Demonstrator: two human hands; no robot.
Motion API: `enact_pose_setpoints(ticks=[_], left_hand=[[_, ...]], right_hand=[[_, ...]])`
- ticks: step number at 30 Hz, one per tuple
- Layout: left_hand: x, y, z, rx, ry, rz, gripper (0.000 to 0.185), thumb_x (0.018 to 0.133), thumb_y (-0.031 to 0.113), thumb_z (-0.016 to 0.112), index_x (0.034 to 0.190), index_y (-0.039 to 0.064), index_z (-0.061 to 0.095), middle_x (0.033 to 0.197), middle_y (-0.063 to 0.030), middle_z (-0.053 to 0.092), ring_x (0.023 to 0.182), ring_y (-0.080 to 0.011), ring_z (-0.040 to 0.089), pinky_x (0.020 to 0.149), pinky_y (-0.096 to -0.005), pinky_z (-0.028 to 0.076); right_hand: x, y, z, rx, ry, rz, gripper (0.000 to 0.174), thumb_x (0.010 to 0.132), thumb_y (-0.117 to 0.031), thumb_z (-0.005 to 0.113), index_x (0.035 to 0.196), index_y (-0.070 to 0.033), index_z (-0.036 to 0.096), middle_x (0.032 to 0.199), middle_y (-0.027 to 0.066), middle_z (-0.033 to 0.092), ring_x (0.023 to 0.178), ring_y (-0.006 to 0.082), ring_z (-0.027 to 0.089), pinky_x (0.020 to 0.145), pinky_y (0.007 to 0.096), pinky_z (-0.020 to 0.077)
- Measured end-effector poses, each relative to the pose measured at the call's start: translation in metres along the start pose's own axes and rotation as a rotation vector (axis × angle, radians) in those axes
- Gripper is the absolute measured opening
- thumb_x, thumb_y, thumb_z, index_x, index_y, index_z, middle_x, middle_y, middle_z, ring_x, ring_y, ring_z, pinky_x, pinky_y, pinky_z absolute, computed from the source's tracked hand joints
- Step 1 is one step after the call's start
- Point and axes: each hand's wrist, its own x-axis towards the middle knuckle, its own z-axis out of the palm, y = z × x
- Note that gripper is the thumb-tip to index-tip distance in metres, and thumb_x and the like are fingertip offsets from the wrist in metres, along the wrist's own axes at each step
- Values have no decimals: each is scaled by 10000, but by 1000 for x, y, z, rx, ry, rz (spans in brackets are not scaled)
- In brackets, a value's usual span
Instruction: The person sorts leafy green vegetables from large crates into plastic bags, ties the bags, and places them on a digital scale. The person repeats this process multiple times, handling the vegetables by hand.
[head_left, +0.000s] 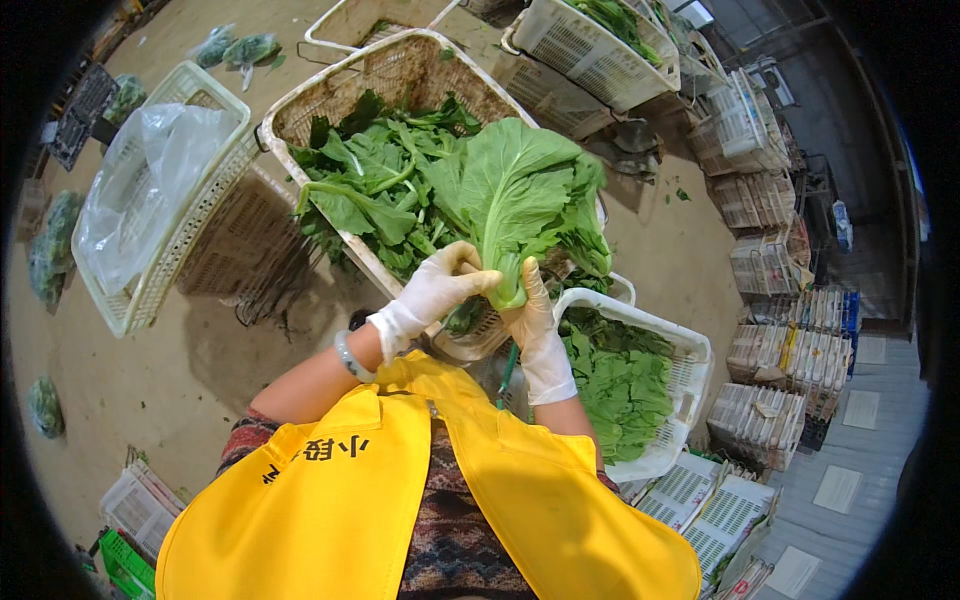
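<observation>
A head of leafy greens (517, 176) with broad leaves and a pale stalk is held upright before me, leaves pointing away. My right hand (536, 334), in a thin white glove, grips the stalk's base, thumb along its side. At the stalk's left side, my left hand (439, 292), gloved too, pinches with thumb and fingertips; its other fingers are curled. Below and beyond lies a large, dirt-stained white plastic crate (390, 75) with loose green leaves (375, 214) heaped inside. By my right forearm, a cleaner white crate (694, 360) contains flatter-laid leaves (619, 386).
Leftward, a pale plastic crate lined with a clear plastic bag (150, 187) sits on another crate (240, 232). Bagged greens (56, 247) lie on the floor. A crate of greens (592, 52) is stacked ahead right. Several crate stacks (780, 345) line the right side.
</observation>
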Motion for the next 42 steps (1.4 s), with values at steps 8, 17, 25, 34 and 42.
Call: enact_pose_setpoints(ticks=[8, 17, 25, 34, 42], left_hand=[[12, -3, 11, -235, -16, -180, 155, 883, 176, 666, 956, 60, 593, 800, 11, 606, 682, -71, 574, 609, -218, 456], [6, -12, 1, -482, -92, -38, 332, 838, 235, 743, 1060, 65, 565, 887, 1, 600, 770, -77, 539, 696, -224, 434], [1, -11, 4, -501, -98, 52, 363, 806, 57, 744, 1094, 39, 523, 1084, -63, 627, 1034, -160, 602, 933, -296, 473], [-10, -15, -21, -155, 119, -35, 306, 897, 156, 655, 1164, 25, 579, 1081, -41, 616, 957, -120, 574, 823, -254, 473], [1, -71, -85, 143, 63, -58, 165, 896, 13, 609, 1061, 16, 628, 984, -11, 631, 892, -105, 570, 831, -243, 467]], right_hand=[[-11, -2, 21, -273, 333, -401, 613, 865, -455, 679, 1287, -56, 481, 1170, 67, 590, 1036, 194, 590, 920, 363, 487], [8, 14, 25, 12, 137, -290, 660, 852, -507, 663, 1295, -53, 482, 1192, 50, 575, 1093, 194, 555, 976, 379, 445], [29, 25, 17, 86, 203, -136, 689, 897, -548, 574, 1332, -30, 447, 1228, 108, 562, 1091, 237, 576, 952, 378, 475], [24, -9, -6, -183, 252, -328, 623, 782, -374, 786, 1252, -40, 550, 1174, 41, 610, 1036, 183, 578, 919, 324, 444], [5, -81, -126, -2196, 299, -234, 950, 651, -359, 822, 1458, -363, 321, 1460, 66, 368, 1233, 304, 473, 1000, 433, 429]])
